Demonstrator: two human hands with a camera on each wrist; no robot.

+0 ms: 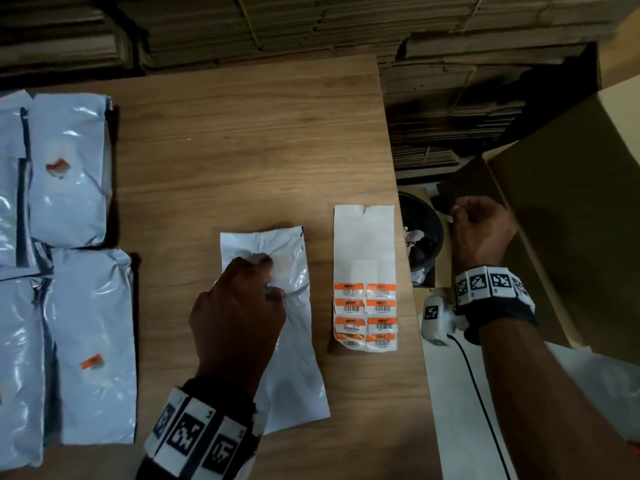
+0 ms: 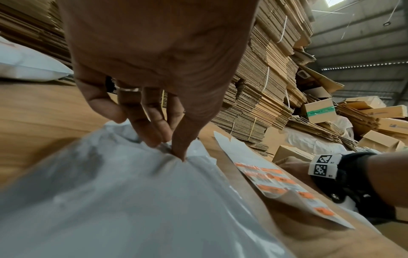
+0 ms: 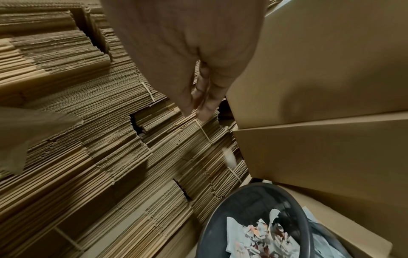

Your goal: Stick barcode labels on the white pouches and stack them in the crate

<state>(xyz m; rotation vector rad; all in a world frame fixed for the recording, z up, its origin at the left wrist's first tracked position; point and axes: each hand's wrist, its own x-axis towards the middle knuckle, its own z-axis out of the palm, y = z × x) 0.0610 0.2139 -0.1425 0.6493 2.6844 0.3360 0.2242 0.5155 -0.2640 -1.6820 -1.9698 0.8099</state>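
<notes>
Both hands work apart: left hand (image 1: 239, 313) fingers (image 2: 154, 129) pinch the pouch (image 1: 294, 341) steady on the worktop (image 1: 242, 150), while right hand (image 1: 481, 230) fingers (image 3: 207, 104), loosely together and empty, hang over the bin (image 3: 253, 200), apparently discarding a scrap (image 3: 229, 158).

1. White backing sheet of orange-and-white barcode labels (image 1: 364, 306) is lying on the wooden table: barcodes showing, print too small to read.
2. Black-and-white square marker tags on both wristbands (image 1: 485, 284): patterns only, no letters.
3. No other text is coming through legibly.
</notes>
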